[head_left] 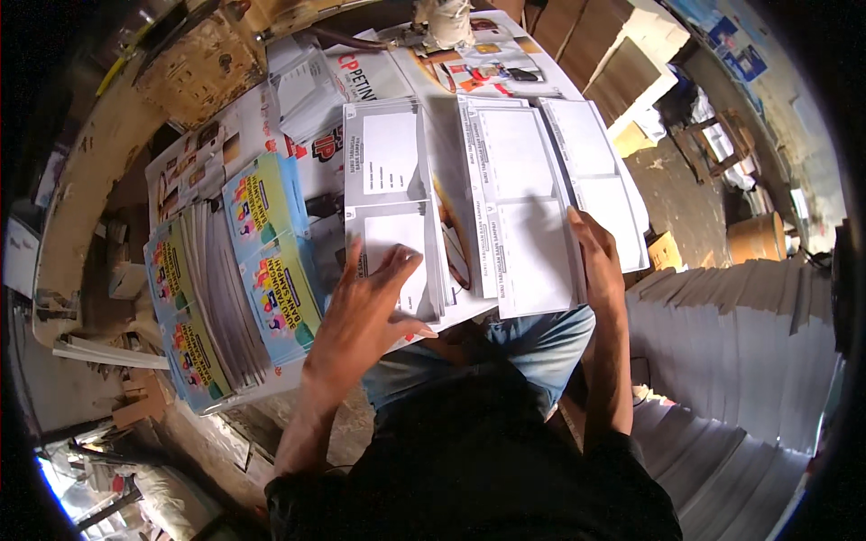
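My left hand (365,307) is over the lower part of a stack of white and grey printed sheets (392,153). Its fingers are spread, the thumb near the stack's lower edge. My right hand (597,257) grips the right edge of a printed sheet (528,252), the fingertips along the side and part of the grip hidden. That sheet lies askew on a middle stack, its lower end reaching the table's front edge near my lap. Another stack of printed sheets (586,144) lies just to the right, partly behind my right hand.
Colourful blue and yellow printed covers (271,243) and a fanned row of grey booklets (225,298) lie at the left of the table. More sheets (307,90) are behind. Tall paper piles (722,334) stand at my right; a wrapped post (446,22) rises at the back.
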Motion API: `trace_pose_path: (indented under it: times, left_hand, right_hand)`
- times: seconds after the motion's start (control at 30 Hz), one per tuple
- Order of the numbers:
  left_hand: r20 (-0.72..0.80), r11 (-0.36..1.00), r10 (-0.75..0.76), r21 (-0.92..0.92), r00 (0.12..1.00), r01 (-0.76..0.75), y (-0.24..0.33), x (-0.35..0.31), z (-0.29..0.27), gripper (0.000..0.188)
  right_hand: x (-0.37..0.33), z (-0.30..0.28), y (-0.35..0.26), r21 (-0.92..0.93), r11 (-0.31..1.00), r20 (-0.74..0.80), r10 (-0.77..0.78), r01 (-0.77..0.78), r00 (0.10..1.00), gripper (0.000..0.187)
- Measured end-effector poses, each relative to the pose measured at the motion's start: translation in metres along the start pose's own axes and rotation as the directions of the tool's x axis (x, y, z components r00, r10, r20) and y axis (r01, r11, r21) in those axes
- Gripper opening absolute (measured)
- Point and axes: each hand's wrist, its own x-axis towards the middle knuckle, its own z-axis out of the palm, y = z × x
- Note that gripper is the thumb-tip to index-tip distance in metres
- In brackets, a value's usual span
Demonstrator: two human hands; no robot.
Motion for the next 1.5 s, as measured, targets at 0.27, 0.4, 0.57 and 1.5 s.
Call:
trace_pose_path:
  times: [0.27,0.4,0.57,1.5]
  left_hand:
    - [-0.445,0.780,-0.414,-0.624,0.795,0.057,0.001,-0.030,0.007,0.012]
    - [-0.490,0.578,-0.567,-0.810,0.662,-0.105,-0.004,-0.046,0.022,0.017]
    - [-0.277,0.667,-0.521,-0.722,0.807,0.183,-0.021,-0.064,0.024,0.013]
    - [-0.514,0.632,-0.639,-0.775,0.572,0.009,-0.075,-0.151,0.001,0.009]
  right_hand:
    - [-0.011,0.012,-0.011,-0.009,0.982,0.039,-0.186,0.187,0.982,0.064]
    - [-0.036,0.063,-0.041,0.137,0.972,0.007,-0.193,0.190,0.981,0.058]
    - [-0.047,0.136,-0.040,0.061,0.965,0.227,-0.261,0.254,0.938,0.062]
    - [-0.092,0.259,-0.061,0.130,0.890,0.418,-0.448,0.436,0.790,0.055]
